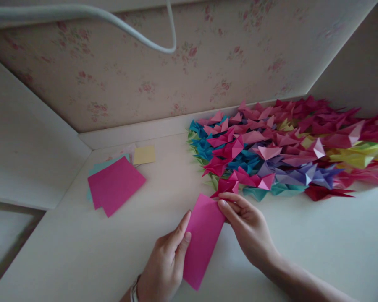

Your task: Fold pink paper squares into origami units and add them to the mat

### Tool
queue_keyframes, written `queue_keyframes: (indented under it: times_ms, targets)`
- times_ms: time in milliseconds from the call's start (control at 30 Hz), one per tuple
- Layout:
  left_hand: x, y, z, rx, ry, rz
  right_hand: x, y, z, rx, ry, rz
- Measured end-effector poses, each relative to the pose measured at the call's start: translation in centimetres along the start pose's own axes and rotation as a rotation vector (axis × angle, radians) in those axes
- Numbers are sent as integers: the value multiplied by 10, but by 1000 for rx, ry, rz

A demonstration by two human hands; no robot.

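Between my two hands, above the white tabletop, is a bright pink sheet of paper (204,241) in a long rectangle, apparently folded in half. My left hand (171,256) grips its left long edge, thumb on the front and fingers behind. At the upper right corner, my right hand (247,224) pinches the paper between thumb and forefinger. Just beyond the paper's top edge sits a dark pink folded paper crane (228,185), at the near side of a big group of folded cranes.
Rows of paper cranes (271,147) in pink, blue, purple, yellow and green cover the back right of the white table (164,184). On the left lie loose pink sheets (113,184) over light blue ones (108,165), beside a small yellow square (144,154). A white cable (138,35) hangs overhead.
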State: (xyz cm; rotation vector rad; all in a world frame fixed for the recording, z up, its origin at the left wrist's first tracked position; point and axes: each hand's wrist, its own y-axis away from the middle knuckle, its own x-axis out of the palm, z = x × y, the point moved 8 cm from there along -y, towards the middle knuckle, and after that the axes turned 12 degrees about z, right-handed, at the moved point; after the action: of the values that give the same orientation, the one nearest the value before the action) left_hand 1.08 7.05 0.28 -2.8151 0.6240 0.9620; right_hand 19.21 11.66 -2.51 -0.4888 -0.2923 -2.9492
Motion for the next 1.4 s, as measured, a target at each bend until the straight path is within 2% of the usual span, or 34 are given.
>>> queue_keyframes:
  times_ms: [133,233,300,400,500,633,767,933,1167,1300,1400]
  targets:
    - [-2,0,-2,6,0,-23,2,0,1,-33,-58,14]
    - [-4,2,-2,6,-10,-45,9,0,-2,5,-131,68]
    - [-6,3,-1,6,-22,-70,21,2,-6,81,-154,162]
    - [-8,6,-4,56,-72,-115,46,10,-12,196,-137,372]
    - [-6,9,-8,145,-146,-135,59,18,-19,253,-55,464]
    - [-2,12,-11,207,-251,-146,57,17,-26,261,-11,422]
    - [-2,12,-12,210,-291,-163,49,13,-28,257,-26,343]
    - [-3,8,-9,162,-227,-150,39,8,-18,182,-43,288]
    - [-2,7,-10,146,-156,-117,19,1,-6,53,-58,141]
    - [-3,7,-8,133,-138,-111,19,1,-8,56,-57,154]
    - [-6,8,-8,122,-151,-139,28,3,-12,130,33,241]
